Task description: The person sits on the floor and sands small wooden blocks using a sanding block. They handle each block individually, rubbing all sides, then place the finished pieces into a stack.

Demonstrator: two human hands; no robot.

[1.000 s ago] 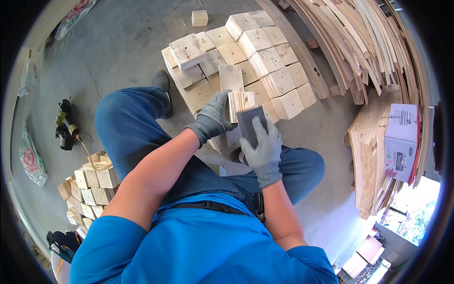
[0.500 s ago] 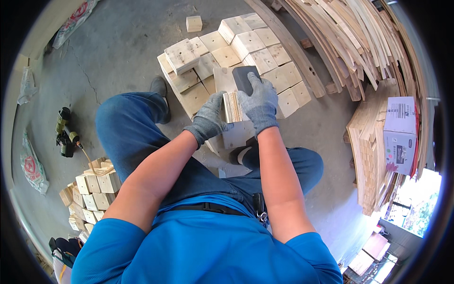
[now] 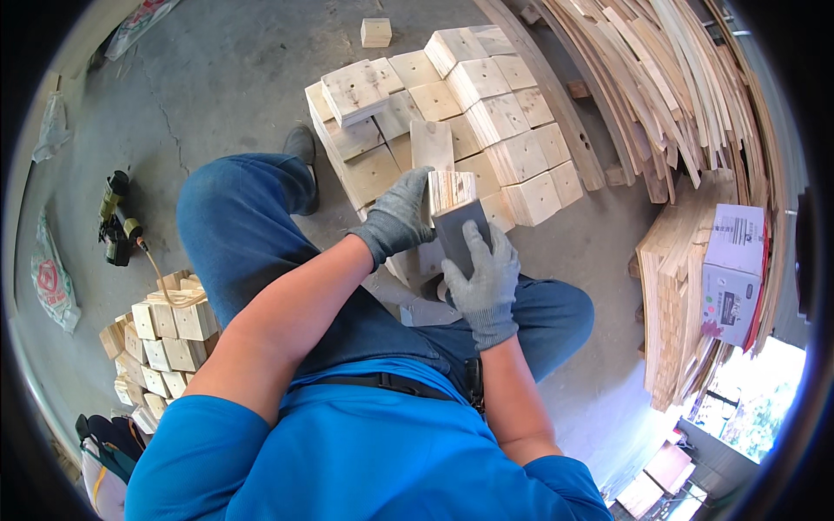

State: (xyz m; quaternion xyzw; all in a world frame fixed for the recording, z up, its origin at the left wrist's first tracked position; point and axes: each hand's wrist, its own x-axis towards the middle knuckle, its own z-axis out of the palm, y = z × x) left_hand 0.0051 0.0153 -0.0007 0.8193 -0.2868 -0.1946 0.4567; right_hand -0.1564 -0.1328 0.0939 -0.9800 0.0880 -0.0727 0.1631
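My left hand (image 3: 398, 215), in a grey glove, grips a pale wooden block (image 3: 452, 187) held upright over my knees. My right hand (image 3: 483, 276), also gloved, presses a dark grey sanding block (image 3: 458, 233) flat against the wooden block's near face. Both hands sit close together above my blue-jeaned legs. Just beyond them lies a wide stack of square wooden blocks (image 3: 495, 113) on the concrete floor.
A second pile of small wooden blocks (image 3: 161, 334) stands at my left. A nail gun with hose (image 3: 115, 221) lies on the floor farther left. Long wooden slats (image 3: 660, 95) lean at the right, with a cardboard box (image 3: 734, 269) on stacked boards. One loose block (image 3: 375, 32) sits far ahead.
My right hand slid the sanding block up the wooden block and has come back down toward me. My left hand kept its hold on the block.
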